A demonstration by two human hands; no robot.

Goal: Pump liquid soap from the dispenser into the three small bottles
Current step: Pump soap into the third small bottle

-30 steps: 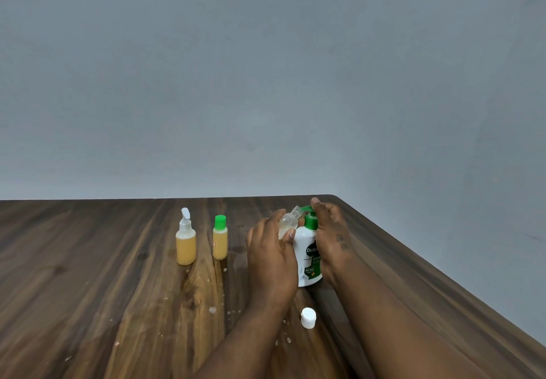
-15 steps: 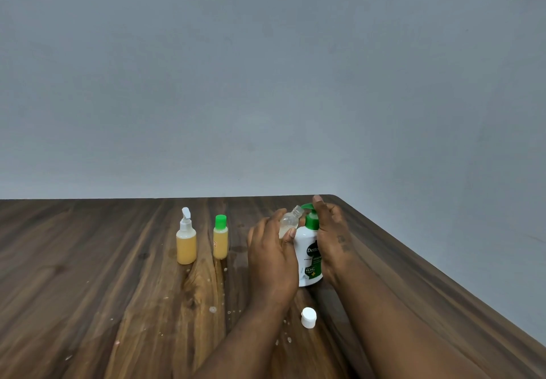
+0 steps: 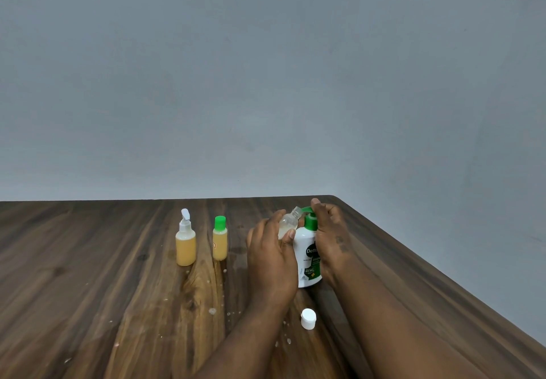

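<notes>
Plain grey wall (image 3: 295, 83) fills most of what I see, w/ a dark wood-grain table (image 3: 88, 304) running up to it; the table's far right corner is rounded. Two bare forearms reach in from the near edge, side by side, toward the right-centre of the table. Both hands are busy & close together, w/ only the dispenser between them.

The right hand (image 3: 331, 236) is wrapped on the dispenser (image 3: 307, 256) from its right side, fingertips curled over the green pump head, palm along the white body. The dispenser stands upright on the table, white w/ a green label.

The left hand (image 3: 270, 256) sits just left of it, fingers & thumb curled round a small clear bottle (image 3: 288, 220). That bottle is lifted off the table, capless, tilted so its open neck leans up & right to the pump spout. Neck & spout look touching or nearly so; can't tell which. A little pale liquid seems to sit in its lower part, tho the fingers cover most of it.

Well to the left stand 2 more small bottles, upright, near each other but apart, both w/ yellow-orange liquid. The white-topped bottle (image 3: 185, 241) is on the left, and the green-capped bottle (image 3: 220, 239), slimmer & shorter, is on the right.

Closer to me, between the forearms, a loose white cap (image 3: 308, 318) lies on the table. Smallest: pale droplets (image 3: 212, 311) scattered on the wood in front of the bottles & by the left forearm
</notes>
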